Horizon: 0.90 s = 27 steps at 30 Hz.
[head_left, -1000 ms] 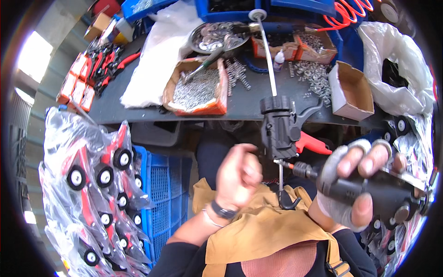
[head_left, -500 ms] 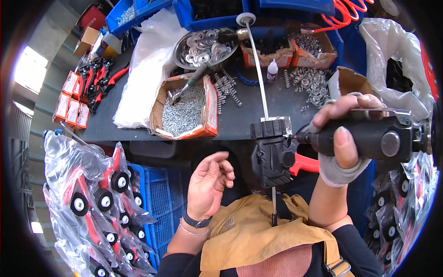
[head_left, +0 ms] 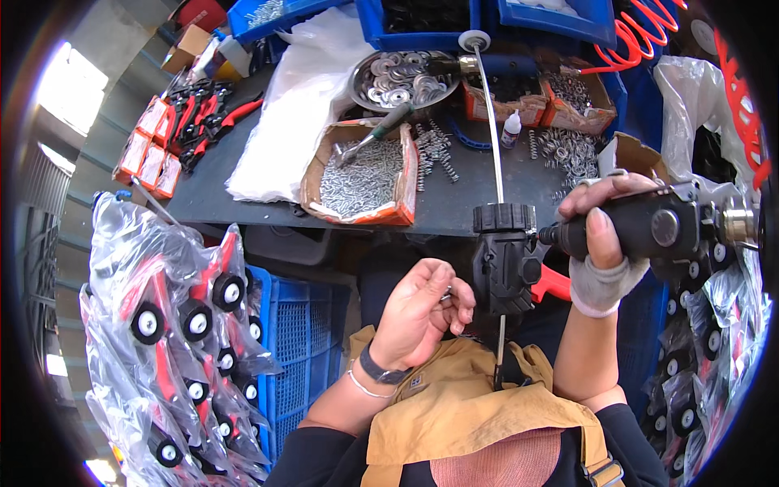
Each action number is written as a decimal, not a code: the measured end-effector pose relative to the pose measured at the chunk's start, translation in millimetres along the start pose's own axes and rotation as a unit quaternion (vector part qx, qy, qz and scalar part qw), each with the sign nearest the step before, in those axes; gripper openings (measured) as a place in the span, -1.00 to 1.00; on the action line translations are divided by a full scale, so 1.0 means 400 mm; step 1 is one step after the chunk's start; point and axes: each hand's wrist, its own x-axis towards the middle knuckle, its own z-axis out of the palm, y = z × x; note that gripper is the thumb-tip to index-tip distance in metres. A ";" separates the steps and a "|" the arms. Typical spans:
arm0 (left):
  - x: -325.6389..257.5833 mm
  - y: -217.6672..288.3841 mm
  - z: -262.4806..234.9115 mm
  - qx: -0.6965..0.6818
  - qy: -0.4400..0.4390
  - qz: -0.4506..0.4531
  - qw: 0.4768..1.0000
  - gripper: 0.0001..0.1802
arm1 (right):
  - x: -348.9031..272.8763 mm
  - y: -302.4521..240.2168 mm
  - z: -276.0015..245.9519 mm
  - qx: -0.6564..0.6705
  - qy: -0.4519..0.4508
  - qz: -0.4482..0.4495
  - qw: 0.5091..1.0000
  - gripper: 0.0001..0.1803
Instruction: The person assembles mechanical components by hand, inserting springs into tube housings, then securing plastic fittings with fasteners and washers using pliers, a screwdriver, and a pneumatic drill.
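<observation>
My right hand (head_left: 604, 235), in a pale fingerless glove, is wrapped round a black air screwdriver (head_left: 677, 223). The driver's tip is at the right side of a black plastic tool body (head_left: 507, 272) with a red handle (head_left: 552, 284). A long metal rod (head_left: 492, 130) runs upright through this body, with a round pale disc (head_left: 474, 40) at its far end. Left of the body, my left hand (head_left: 426, 312) is closed, thumb against fingers, on a small shiny metal piece (head_left: 446, 294). Too little of that piece shows to tell its kind.
On the dark bench (head_left: 268, 187) stand a carton of small screws (head_left: 365, 183), a bowl of washers (head_left: 402, 81), loose springs (head_left: 436, 154) and a small white bottle (head_left: 511, 130). Bagged red-handled parts with wheels (head_left: 174, 341) rise beside a blue crate (head_left: 304, 349) at left. A red coiled hose (head_left: 629, 45) hangs at upper right.
The whole view has shifted, so the scene sits further right. My left hand has come closer to the black body, and a small metal piece now shows between its fingers. The driver stays at the body's side.
</observation>
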 end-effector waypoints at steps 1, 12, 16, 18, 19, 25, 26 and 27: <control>0.000 -0.004 -0.004 -0.017 -0.022 -0.018 0.999 -0.83 | 0.006 -0.009 0.010 0.005 -0.004 -0.003 1.000 -0.38; -0.070 -0.071 0.051 -0.071 -0.025 -0.044 0.996 -0.78 | -0.101 -0.250 -0.032 0.118 -0.064 -0.065 0.989 -0.33; -0.079 -0.102 0.071 -0.078 -0.066 -0.066 0.993 -0.69 | -0.159 -0.252 0.044 0.093 0.022 -0.141 0.985 -0.23; -0.089 -0.111 0.077 -0.059 -0.062 -0.060 0.995 -0.67 | -0.166 -0.253 0.050 0.085 -0.021 -0.126 0.988 -0.25; -0.091 -0.115 0.082 -0.060 -0.064 -0.063 0.994 -0.67 | -0.167 -0.261 0.043 0.061 -0.046 -0.112 0.991 -0.27; -0.091 -0.134 0.100 -0.060 -0.062 -0.068 0.994 -0.67 | -0.177 -0.275 0.038 0.074 -0.042 -0.114 0.990 -0.33; -0.092 -0.132 0.104 -0.059 -0.065 -0.071 0.994 -0.67 | -0.176 -0.275 0.040 0.074 -0.043 -0.119 0.989 -0.32; -0.094 -0.132 0.105 -0.058 -0.068 -0.073 0.993 -0.66 | -0.178 -0.275 0.041 0.075 -0.045 -0.125 0.988 -0.32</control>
